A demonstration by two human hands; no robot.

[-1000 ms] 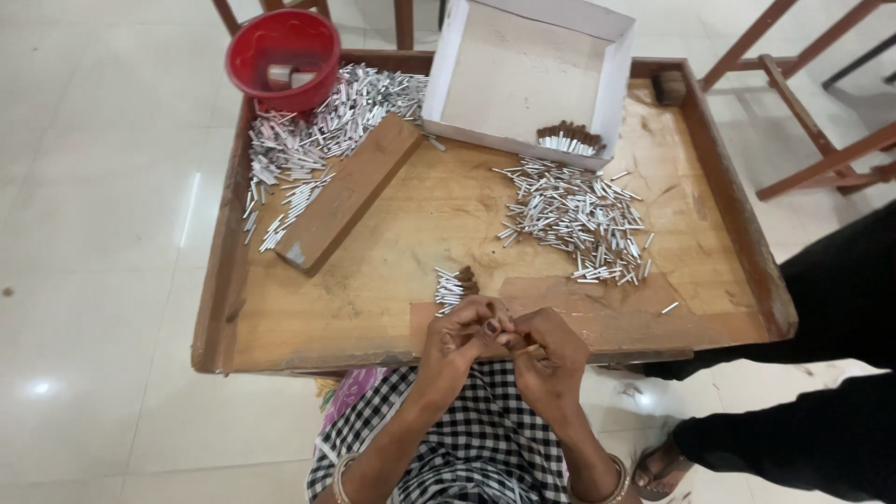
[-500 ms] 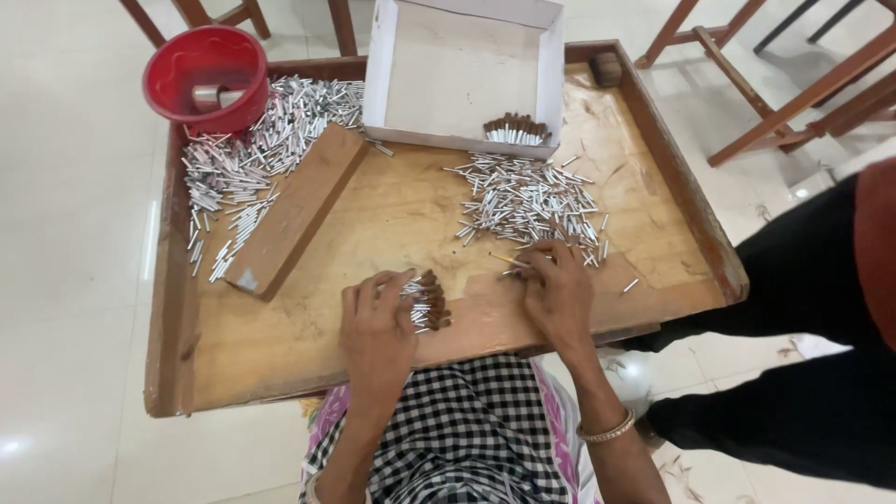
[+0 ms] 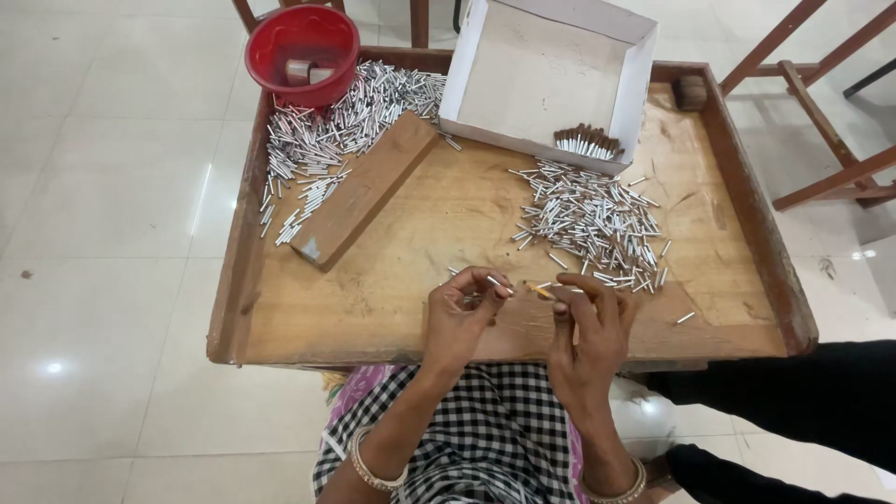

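Left hand (image 3: 464, 313) pinches one small silver tube (image 3: 498, 284) between thumb and fingertips, just above the front of the wooden tray (image 3: 245, 280). Right hand (image 3: 588, 322) is curled, fingertips closed on a thin orange-tipped piece (image 3: 544, 293) aimed at the tube; the two nearly meet between the hands. A good fit probably needs the tube held level and steady, the piece fed straight along its axis. A loose pile of tubes (image 3: 593, 224) lies just beyond the right hand. Farther back: a white box (image 3: 551, 84) holding a small bundle, a wooden block (image 3: 364, 191), a second tube heap (image 3: 317, 149), a red bowl (image 3: 301, 42).
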